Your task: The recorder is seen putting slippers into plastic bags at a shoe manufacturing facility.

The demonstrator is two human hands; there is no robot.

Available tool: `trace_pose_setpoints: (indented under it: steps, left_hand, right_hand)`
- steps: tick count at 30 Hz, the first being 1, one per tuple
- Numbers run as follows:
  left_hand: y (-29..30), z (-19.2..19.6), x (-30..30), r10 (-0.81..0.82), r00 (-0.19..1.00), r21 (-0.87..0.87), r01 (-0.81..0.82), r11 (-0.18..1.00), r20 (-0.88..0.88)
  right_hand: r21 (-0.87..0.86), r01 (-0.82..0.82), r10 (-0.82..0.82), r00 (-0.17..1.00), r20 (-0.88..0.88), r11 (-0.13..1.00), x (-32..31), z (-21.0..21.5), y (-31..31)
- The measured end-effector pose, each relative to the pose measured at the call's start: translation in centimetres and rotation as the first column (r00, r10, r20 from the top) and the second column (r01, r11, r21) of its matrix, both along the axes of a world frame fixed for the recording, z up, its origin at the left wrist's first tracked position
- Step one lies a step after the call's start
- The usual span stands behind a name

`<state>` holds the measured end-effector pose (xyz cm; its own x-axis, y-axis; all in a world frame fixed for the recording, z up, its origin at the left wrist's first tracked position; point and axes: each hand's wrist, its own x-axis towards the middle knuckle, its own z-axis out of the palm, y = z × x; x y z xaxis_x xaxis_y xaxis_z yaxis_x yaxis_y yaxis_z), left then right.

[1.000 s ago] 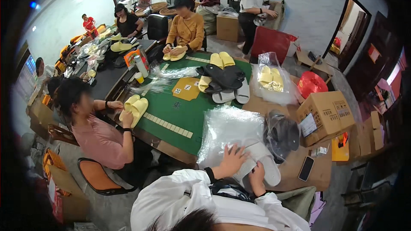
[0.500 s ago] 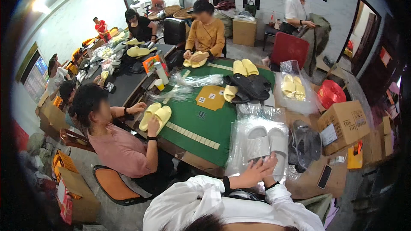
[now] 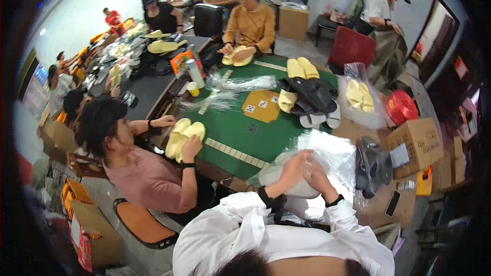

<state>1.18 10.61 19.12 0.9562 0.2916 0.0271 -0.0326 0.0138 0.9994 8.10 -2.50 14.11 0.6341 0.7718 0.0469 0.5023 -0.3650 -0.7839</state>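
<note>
My left hand (image 3: 294, 167) and my right hand (image 3: 318, 178) are pressed close together over a pair of white slippers (image 3: 279, 180), which they grip at the near edge of the green table (image 3: 240, 130). A crinkled clear plastic bag (image 3: 335, 154) lies under and beside the slippers, to the right of my hands. Both wrists wear dark bands, and white sleeves cover my forearms.
A seated person in pink at my left holds yellow slippers (image 3: 184, 135). Black slippers (image 3: 309, 94), more yellow pairs (image 3: 302, 67) and a bagged yellow pair (image 3: 359, 97) lie farther out. At the right are dark slippers (image 3: 373, 166), a cardboard box (image 3: 419, 143) and a phone (image 3: 393, 203).
My hands lay spread flat on the bagged white slippers; now they have come together and lifted over them. The view has swung slightly to the right.
</note>
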Motion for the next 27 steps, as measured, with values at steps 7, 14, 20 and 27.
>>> trace_pose_setpoints:
  steps: [7,14,20,27]
  left_hand:
    - [1.6,0.6,2.8,0.088,0.992,0.113,-0.098,0.989,0.086]
    - [-2.1,3.3,3.0,-0.155,0.984,0.101,0.147,0.984,0.083]
    - [-3.6,2.0,3.5,-0.201,0.965,0.376,0.126,0.918,0.166]
    - [-7.8,1.3,0.6,-0.402,0.916,0.618,0.313,0.721,0.004]
  right_hand:
    - [0.209,0.660,-0.677,0.607,0.417,0.721,-4.1,1.6,-5.8]
    - [-0.281,0.659,-0.406,0.040,-0.913,0.698,-6.7,-4.5,-10.8]
    - [0.075,0.778,-0.036,0.124,-0.992,0.624,-6.3,-3.4,-11.1]
    - [0.251,0.746,0.204,0.156,-0.966,0.617,-4.8,4.7,-9.9]
